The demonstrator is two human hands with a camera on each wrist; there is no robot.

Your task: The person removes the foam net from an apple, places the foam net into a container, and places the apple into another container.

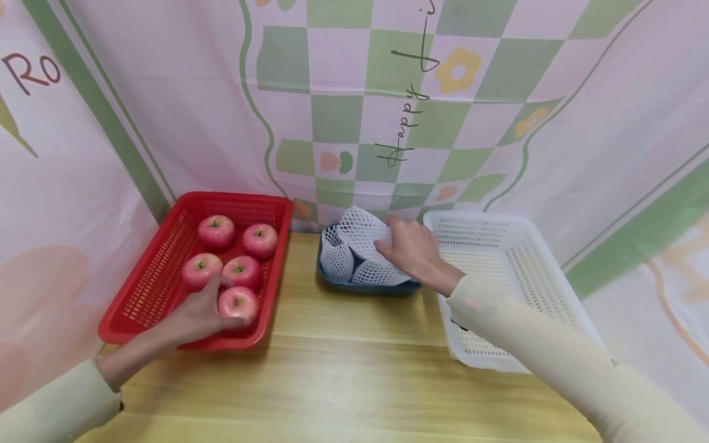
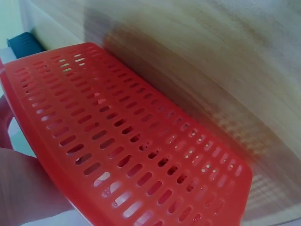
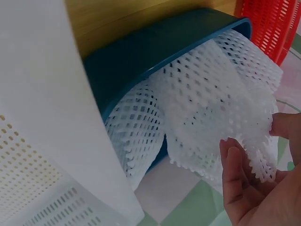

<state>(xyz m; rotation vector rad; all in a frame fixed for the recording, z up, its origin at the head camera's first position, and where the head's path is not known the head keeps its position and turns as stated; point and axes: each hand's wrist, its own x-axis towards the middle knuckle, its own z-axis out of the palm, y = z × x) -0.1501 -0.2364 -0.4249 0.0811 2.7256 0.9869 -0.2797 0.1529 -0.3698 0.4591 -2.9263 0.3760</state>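
At the near right corner of the red basket (image 1: 279, 264), my left hand (image 1: 194, 317) grips a red apple (image 1: 238, 301), fingers on its far side and thumb on its near side. Several other apples (image 1: 216, 232) sit in that basket. The left wrist view mostly shows the basket's slotted wall (image 2: 127, 127), which hides the apple held. My right hand (image 1: 412, 249) pinches the end of a white foam net sleeve (image 3: 202, 103) over a dark blue container (image 1: 368, 288). More foam net sleeves (image 1: 336, 261) lie in that container.
A white slotted basket (image 1: 476, 220) stands to the right, beneath my right forearm. All the containers stand on a wooden table (image 1: 343, 369). Behind them hangs a patterned curtain (image 1: 338, 117), close to their far edges.
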